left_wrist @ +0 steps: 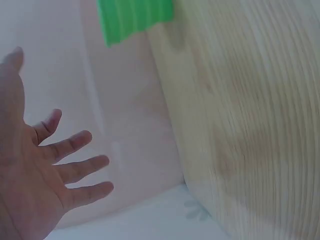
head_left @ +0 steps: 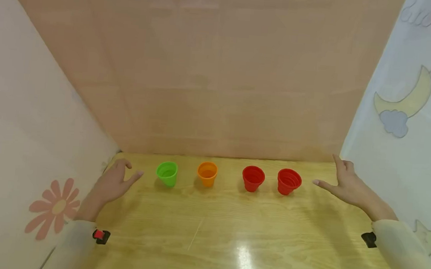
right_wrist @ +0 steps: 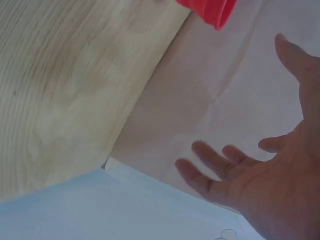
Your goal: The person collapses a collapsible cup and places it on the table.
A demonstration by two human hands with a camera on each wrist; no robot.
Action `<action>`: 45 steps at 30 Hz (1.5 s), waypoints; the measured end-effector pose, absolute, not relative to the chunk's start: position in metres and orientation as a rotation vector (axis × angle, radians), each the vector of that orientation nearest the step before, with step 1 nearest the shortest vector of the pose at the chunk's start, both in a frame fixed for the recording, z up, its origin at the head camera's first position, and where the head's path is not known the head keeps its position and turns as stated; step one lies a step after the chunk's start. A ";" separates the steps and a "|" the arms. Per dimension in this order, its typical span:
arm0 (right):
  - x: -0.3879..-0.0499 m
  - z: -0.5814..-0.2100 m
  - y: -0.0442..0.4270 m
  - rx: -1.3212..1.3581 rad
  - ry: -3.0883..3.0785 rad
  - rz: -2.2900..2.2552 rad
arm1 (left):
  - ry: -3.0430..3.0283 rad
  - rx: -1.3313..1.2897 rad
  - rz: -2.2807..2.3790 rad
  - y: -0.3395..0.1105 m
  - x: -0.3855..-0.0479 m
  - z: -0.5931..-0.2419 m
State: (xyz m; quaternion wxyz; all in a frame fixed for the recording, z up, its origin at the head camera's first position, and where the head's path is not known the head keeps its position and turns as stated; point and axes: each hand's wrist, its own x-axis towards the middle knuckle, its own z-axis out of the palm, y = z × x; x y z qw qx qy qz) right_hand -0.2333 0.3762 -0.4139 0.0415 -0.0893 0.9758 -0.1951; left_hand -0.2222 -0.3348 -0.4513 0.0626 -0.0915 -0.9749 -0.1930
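Several small ribbed cups stand upright in a row near the back of the wooden table. From left to right they are a green cup (head_left: 167, 174), an orange cup (head_left: 207, 174), a red cup (head_left: 253, 179) and a second red cup (head_left: 288, 182). My left hand (head_left: 113, 182) hovers left of the green cup, fingers spread and nothing held; the left wrist view shows its palm and the green cup (left_wrist: 135, 17) apart. To the right of the outer red cup, my right hand (head_left: 351, 187) is spread and holds nothing. That red cup (right_wrist: 212, 9) shows at the top of the right wrist view.
The light wooden table (head_left: 176, 233) meets a tan sheet (head_left: 220, 75) that rises behind the cups. A white wall with a flower (head_left: 57, 208) flanks the left side. Another, bearing a moon (head_left: 411, 98) and star, stands close beside the right hand.
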 end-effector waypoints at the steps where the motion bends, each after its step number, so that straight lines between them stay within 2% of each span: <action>1: -0.232 -0.415 0.376 -0.276 2.993 -0.632 | -2.927 -0.278 -0.623 -0.330 -0.221 -0.451; 13: -0.221 -0.438 0.363 -0.274 2.932 -1.002 | -2.746 -0.466 -1.000 -0.239 -0.201 -0.455; 24: -0.212 -0.458 0.358 -0.232 2.902 -1.083 | -2.734 -0.771 -1.173 -0.144 -0.205 -0.460; 35: -0.213 -0.477 0.352 -0.236 2.854 -1.135 | -2.723 -0.824 -1.358 -0.085 -0.215 -0.474; 45: -0.214 -0.480 0.349 -0.256 2.844 -1.204 | -2.723 -0.857 -1.546 -0.018 -0.227 -0.467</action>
